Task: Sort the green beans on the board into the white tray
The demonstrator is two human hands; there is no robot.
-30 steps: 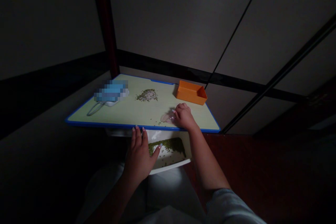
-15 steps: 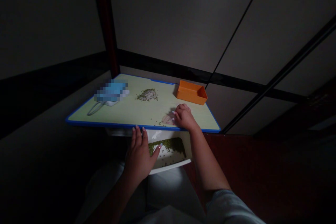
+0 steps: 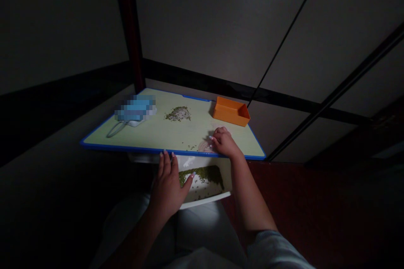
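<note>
My right hand point(image 3: 224, 143) rests curled on a pale green cutting board point(image 3: 148, 133) with a blue rim, close to its front edge. Against its fingertips lies a thin pale patch of grains point(image 3: 205, 147), with a few green beans point(image 3: 191, 148) nearby. My left hand point(image 3: 167, 185) is spread below that edge, fingertips at the blue rim, thumb over a white tray point(image 3: 205, 203) holding green beans point(image 3: 202, 175). The tray's left part is hidden behind this hand. Farther back sits a small heap of green beans and pale grains point(image 3: 178, 114).
An orange plastic box point(image 3: 231, 111) stands at the board's back right corner. A pixelated blue object point(image 3: 135, 108) with a grey loop lies at the back left. A dark post rises behind the board, and a reddish-brown surface lies to the right.
My right hand has slid right and toward the board's front edge, pushing the pale patch of grains along. My left hand has not visibly moved.
</note>
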